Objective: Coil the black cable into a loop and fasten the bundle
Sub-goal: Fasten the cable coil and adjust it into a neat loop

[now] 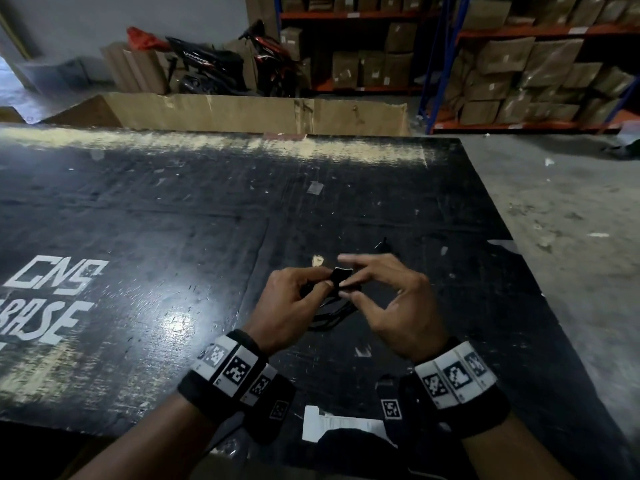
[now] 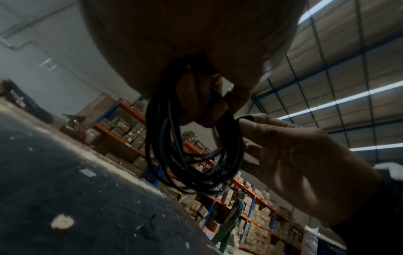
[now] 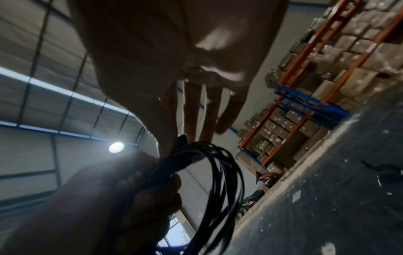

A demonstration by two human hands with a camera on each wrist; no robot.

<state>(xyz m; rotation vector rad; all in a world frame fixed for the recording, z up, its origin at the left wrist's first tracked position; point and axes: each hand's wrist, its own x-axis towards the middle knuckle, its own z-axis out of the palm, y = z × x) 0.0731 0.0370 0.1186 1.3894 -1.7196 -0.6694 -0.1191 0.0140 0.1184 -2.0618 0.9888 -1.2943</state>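
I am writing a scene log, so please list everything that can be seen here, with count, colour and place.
black cable: one, coiled, held above the table
table: one, black, white lettering at left
small black piece: one, on the table beyond the hands
cardboard sheet: one, brown, behind the table
shelving racks: blue and orange, full of brown boxes, back right
motorbikes: two, black and red, back wall
bystander: one, green clothes, by the racks
left hand: grips the coil
right hand: pinches the coil's top

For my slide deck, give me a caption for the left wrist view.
Left hand grips the coiled black cable above the dark table while the right hand pinches it.
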